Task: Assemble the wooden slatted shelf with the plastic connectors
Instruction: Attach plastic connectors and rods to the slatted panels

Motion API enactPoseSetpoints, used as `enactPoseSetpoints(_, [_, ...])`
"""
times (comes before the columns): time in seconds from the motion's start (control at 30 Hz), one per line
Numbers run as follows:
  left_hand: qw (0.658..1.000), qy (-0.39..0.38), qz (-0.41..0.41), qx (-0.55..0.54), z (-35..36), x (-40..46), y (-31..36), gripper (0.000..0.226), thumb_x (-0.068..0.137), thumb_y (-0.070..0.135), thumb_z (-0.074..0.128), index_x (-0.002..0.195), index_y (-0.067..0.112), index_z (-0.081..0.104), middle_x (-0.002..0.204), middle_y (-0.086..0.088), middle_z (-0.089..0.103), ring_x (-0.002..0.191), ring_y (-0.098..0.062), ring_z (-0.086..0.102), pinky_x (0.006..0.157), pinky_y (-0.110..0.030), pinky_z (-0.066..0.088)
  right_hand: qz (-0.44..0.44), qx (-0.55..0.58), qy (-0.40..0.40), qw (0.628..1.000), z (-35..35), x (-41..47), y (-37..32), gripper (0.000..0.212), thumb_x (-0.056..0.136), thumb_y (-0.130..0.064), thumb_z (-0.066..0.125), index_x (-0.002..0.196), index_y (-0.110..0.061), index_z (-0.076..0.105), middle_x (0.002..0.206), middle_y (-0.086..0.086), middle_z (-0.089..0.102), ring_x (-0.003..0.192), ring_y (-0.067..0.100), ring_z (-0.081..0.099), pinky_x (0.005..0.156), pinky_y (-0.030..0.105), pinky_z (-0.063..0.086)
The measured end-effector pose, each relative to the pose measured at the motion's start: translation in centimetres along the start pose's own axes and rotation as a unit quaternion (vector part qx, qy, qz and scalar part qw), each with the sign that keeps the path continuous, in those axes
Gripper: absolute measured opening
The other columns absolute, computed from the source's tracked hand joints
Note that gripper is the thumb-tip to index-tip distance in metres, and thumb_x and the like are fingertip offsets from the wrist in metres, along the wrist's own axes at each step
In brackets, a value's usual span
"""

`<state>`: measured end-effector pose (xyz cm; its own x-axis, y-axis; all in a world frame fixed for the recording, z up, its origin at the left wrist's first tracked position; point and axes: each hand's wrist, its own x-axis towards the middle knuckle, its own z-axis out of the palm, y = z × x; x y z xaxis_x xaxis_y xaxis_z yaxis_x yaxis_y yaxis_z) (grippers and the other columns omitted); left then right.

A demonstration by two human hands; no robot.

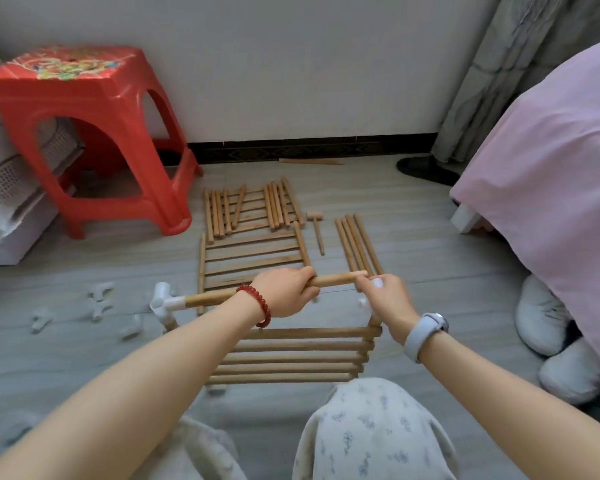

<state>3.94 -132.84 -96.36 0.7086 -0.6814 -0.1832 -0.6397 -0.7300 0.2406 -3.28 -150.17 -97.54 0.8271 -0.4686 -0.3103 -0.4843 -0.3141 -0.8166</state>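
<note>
From the head view, the left hand (pixel 284 289) wraps around a round light wooden rod (pixel 274 289), its left end seated in a white plastic connector (pixel 163 299). The right hand (pixel 385 299) pinches a second white connector (pixel 376 283) at the rod's right end (mostly hidden). Nearer lies the slatted wooden shelf panel (pixel 291 355); loose wooden slats (pixel 253 209) lie farther off.

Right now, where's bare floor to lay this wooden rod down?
Bare floor lies right of the four loose rods, toward the pink bedspread, and along the wall between the red stool and the black slipper. Left is crowded: white connectors are scattered there. Ahead, slat panels and the mallet fill the floor.
</note>
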Motion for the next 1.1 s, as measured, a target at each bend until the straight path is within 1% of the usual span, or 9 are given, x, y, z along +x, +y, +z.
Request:
enactPoseSetpoints(0.07, [0.996, 0.083, -0.021, 0.033, 1.1, 0.5, 0.8, 0.026, 0.099, 0.043, 0.033, 0.107, 0.024, 0.05, 0.084, 0.009, 0.054, 0.074, -0.016, 0.052, 0.059, -0.028, 0.034, 0.021, 0.041, -0.005, 0.999, -0.5, 0.5, -0.4, 0.04, 0.092, -0.028, 0.054, 0.058, -0.012, 0.041, 0.055, 0.001, 0.032, 0.053, 0.018, 0.031, 0.054, 0.029, 0.026])
enactPoseSetpoints(0.17, [0.973, 0.214, -0.018, 0.083, 3.3, 0.6, 0.7, 0.027, 0.097, 0.046, 0.038, 0.101, 0.026, 0.056, 0.081, 0.007, 0.063, 0.069, -0.016, 0.061, 0.046, -0.025, 0.024, 0.006, 0.001, -0.004, 1.0, -1.2, 1.0, -0.6, 0.041, 0.095, -0.038, 0.048, 0.069, -0.008, 0.056, 0.064, 0.006, 0.052, 0.06, 0.02, 0.045, 0.053, 0.027, 0.033])
enactPoseSetpoints(0.33, [0.952, 0.296, 0.0, 0.08, 4.8, -0.2, 1.0, 0.022, 0.088, 0.043, 0.055, 0.08, 0.024, 0.064, 0.056, 0.009, 0.058, 0.04, -0.012, 0.05, 0.039, -0.015, 0.017, -0.088, -0.054, -0.03, 0.994, -1.8, 0.8, 0.1, 0.051, 0.1, -0.04, 0.031, 0.066, -0.007, 0.051, 0.06, 0.005, 0.046, 0.058, 0.019, 0.042, 0.053, 0.028, 0.032])
enactPoseSetpoints(0.47, [0.957, 0.279, -0.017, 0.079, 5.8, -0.7, 2.4, 0.039, 0.089, 0.047, 0.035, 0.08, 0.025, 0.066, 0.055, 0.009, 0.057, 0.04, -0.011, 0.048, 0.038, -0.017, 0.023, -0.088, -0.062, -0.043, 0.993, -2.5, 1.3, 0.4, 0.053, 0.102, -0.039, 0.025, 0.062, -0.012, 0.048, 0.06, 0.003, 0.044, 0.056, 0.014, 0.04, 0.055, 0.028, 0.033])
enactPoseSetpoints(0.63, [0.957, 0.28, -0.021, 0.071, 4.9, -0.4, 2.3, 0.019, 0.083, 0.039, 0.063, 0.074, 0.022, 0.063, 0.05, 0.008, 0.054, 0.035, -0.013, 0.045, 0.04, -0.011, 0.006, -0.076, -0.052, -0.045, 0.995, -2.5, 1.4, -0.1, 0.055, 0.102, -0.039, 0.021, 0.061, -0.013, 0.047, 0.058, 0.0, 0.041, 0.053, 0.011, 0.036, 0.05, 0.023, 0.031])
enactPoseSetpoints(0.7, [0.957, 0.28, -0.029, 0.067, 4.5, -0.2, 1.9, 0.022, 0.087, 0.039, 0.057, 0.074, 0.021, 0.063, 0.051, 0.007, 0.055, 0.037, -0.014, 0.047, 0.041, -0.012, 0.006, -0.065, -0.04, -0.034, 0.997, -2.2, 1.7, -0.4, 0.055, 0.102, -0.04, 0.021, 0.061, -0.013, 0.047, 0.058, -0.001, 0.041, 0.053, 0.012, 0.037, 0.051, 0.024, 0.031])
enactPoseSetpoints(0.87, [0.969, 0.239, -0.041, 0.054, 3.3, 0.0, 1.6, 0.029, 0.097, 0.045, 0.038, 0.103, 0.024, 0.057, 0.081, 0.005, 0.066, 0.068, -0.02, 0.06, 0.052, -0.026, 0.031, -0.058, -0.028, -0.027, 0.998, -1.9, 2.4, -0.9, 0.057, 0.102, -0.042, 0.019, 0.058, -0.015, 0.043, 0.054, -0.004, 0.039, 0.05, 0.01, 0.036, 0.051, 0.023, 0.028])
enactPoseSetpoints(1.0, [0.973, 0.203, -0.092, 0.063, 2.6, 0.3, 2.0, 0.031, 0.099, 0.047, 0.03, 0.108, 0.026, 0.051, 0.089, 0.007, 0.063, 0.072, -0.016, 0.054, 0.056, -0.027, 0.03, -0.083, -0.042, -0.017, 0.996, -1.7, 2.4, -0.6, 0.056, 0.1, -0.045, 0.026, 0.059, -0.012, 0.045, 0.054, -0.004, 0.043, 0.048, 0.005, 0.044, 0.05, 0.024, 0.03])
enactPoseSetpoints(1.1, [0.967, 0.225, -0.104, 0.064, 3.5, 0.4, 2.0, 0.028, 0.097, 0.041, 0.043, 0.119, 0.026, 0.048, 0.096, 0.003, 0.058, 0.079, -0.019, 0.057, 0.06, -0.028, 0.032, -0.112, -0.147, -0.002, 0.983, -1.5, 2.0, -0.2, 0.043, 0.094, -0.049, 0.043, 0.076, -0.011, 0.052, 0.067, -0.002, 0.051, 0.06, 0.012, 0.047, 0.052, 0.026, 0.036])
